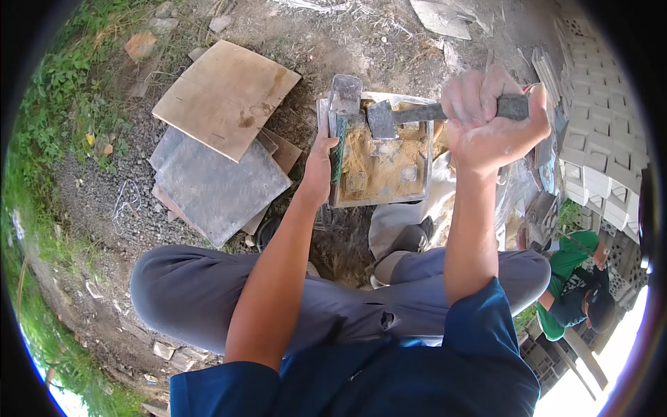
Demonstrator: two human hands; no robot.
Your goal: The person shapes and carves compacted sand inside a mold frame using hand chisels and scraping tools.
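Observation:
My right hand [490,118], dusty with powder, is closed around the handle of a hammer [381,119]. Its squarish grey head is over the upper part of a shallow rectangular tray [382,202]. Packed yellowish sand or mortar [379,170] fills the tray, with several grey raised squares in it. Gripping the tray's left edge is my left hand [319,167], its thumb on a green strip [339,149] and its other fingers mostly hidden. Just above that hand, a worn grey block [345,95] sits at the tray's upper left corner.
A tan board [226,97] and a grey slab [219,177] lie stacked on the gravel at left. Pale patterned blocks [601,118] are piled along the right. A person in green [573,285] is at lower right. Whitish sheeting [445,201] lies beside the tray.

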